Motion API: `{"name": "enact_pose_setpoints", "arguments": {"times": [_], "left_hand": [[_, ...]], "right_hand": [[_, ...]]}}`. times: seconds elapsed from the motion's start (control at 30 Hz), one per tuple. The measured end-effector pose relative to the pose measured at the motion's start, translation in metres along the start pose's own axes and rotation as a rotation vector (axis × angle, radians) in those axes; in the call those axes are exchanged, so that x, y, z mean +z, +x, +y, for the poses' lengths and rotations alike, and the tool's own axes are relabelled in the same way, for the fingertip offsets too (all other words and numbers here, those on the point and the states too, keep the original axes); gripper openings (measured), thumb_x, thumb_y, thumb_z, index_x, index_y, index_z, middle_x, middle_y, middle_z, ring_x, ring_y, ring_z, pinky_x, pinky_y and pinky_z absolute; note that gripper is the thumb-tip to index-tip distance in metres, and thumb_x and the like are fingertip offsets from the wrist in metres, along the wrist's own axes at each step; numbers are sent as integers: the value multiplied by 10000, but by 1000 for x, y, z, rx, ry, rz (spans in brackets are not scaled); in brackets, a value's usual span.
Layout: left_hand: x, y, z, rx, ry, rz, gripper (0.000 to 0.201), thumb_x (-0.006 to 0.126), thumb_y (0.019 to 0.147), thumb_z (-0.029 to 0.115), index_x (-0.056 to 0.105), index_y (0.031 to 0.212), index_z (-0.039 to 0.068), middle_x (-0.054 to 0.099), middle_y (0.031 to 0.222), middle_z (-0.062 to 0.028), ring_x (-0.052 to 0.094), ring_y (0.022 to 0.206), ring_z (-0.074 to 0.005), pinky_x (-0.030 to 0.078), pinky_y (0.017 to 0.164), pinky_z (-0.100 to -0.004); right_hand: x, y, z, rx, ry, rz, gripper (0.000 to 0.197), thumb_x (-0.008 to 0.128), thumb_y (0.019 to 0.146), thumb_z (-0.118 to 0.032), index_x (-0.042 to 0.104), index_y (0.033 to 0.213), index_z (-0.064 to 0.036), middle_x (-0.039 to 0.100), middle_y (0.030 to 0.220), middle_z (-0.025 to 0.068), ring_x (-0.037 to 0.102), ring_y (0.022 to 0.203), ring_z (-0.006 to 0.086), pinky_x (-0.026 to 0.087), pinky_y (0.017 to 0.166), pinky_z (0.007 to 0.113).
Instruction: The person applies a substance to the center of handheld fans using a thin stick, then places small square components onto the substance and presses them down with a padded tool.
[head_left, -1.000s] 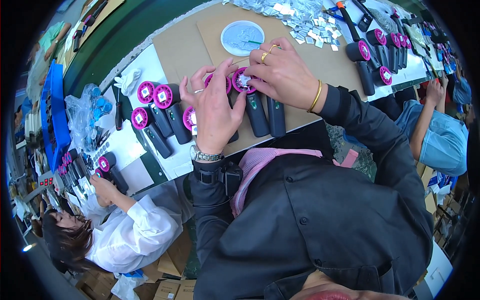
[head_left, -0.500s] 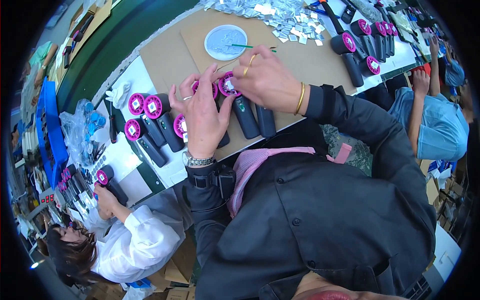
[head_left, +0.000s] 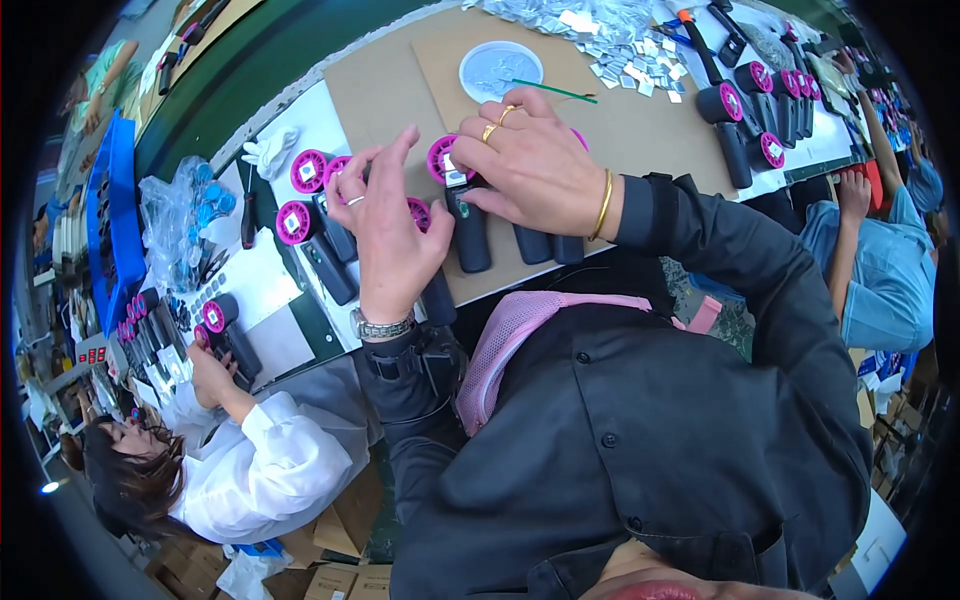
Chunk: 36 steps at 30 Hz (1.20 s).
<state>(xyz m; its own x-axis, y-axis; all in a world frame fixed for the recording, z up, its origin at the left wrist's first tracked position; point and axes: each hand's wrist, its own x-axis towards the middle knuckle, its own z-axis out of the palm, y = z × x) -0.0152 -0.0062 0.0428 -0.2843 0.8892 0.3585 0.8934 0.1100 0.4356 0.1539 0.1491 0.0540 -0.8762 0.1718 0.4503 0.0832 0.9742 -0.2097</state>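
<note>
A dark device (head_left: 470,240) with a pink ringed round head, like a handheld fan or hair dryer, lies on brown cardboard between my hands. A small white square piece (head_left: 455,178) shows at its head. Over that head, my right hand (head_left: 530,160) has its fingers bent in, the thumb close to the upper handle; what the fingertips hold is hidden. My left hand (head_left: 395,230) is spread to the left of it, above another pink-headed device (head_left: 419,213) that it partly covers. More dark handles (head_left: 532,243) stick out below my right hand.
Beyond my hands stand a white dish (head_left: 501,70) of pale paste, with a green stick (head_left: 555,90) across it, and scattered square pieces (head_left: 640,70). Devices lie left (head_left: 325,255) and right (head_left: 735,140). A person in white (head_left: 270,470) works at the left, another in blue (head_left: 880,260) at the right.
The whole view has shifted, so the table things sit farther right. My left hand has come away from the device between my hands, and my right thumb is now beside its handle.
</note>
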Motion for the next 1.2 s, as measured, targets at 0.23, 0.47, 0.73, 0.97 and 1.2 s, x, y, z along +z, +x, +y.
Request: {"name": "enact_pose_setpoints", "arguments": {"times": [0.23,0.47,0.73,0.97,1.2], "left_hand": [[10,2,-9,31,-36,17,796,848,822,134,572,1568,109,742,1386,-68,518,1430,-339,119,1294,-613],[20,6,-12,42,-37,38,790,873,859,146,548,1577,89,783,1337,-23,530,1413,-328,126,1280,-627],[22,7,-14,30,-30,29,803,880,866,141,528,1585,79,790,1333,-6,538,1402,-326,133,1276,-628],[20,5,-16,30,-34,37,825,888,861,146,516,1595,84,794,1325,-7,537,1411,-325,140,1272,-631],[-15,-14,-23,26,-73,85,788,827,811,93,575,1558,97,726,1424,-39,524,1423,-332,161,1290,-554]], "right_hand": [[13,11,7,-23,-68,4,270,837,890,-221,742,1123,-125,657,1111,51,647,1134,268,397,1105,493],[23,14,15,-52,-136,-10,223,806,921,-213,793,1123,-119,659,1078,57,652,1122,262,398,1094,490],[27,17,15,41,-60,-80,197,803,933,-226,816,1092,-110,674,1073,57,648,1127,256,400,1085,490],[30,9,0,-154,-190,-33,215,805,924,-282,822,1033,-97,682,1069,41,631,1159,252,396,1095,498],[5,20,-5,-91,-134,-73,253,813,912,-311,802,1023,-84,677,1101,41,620,1181,247,395,1107,501]]}}
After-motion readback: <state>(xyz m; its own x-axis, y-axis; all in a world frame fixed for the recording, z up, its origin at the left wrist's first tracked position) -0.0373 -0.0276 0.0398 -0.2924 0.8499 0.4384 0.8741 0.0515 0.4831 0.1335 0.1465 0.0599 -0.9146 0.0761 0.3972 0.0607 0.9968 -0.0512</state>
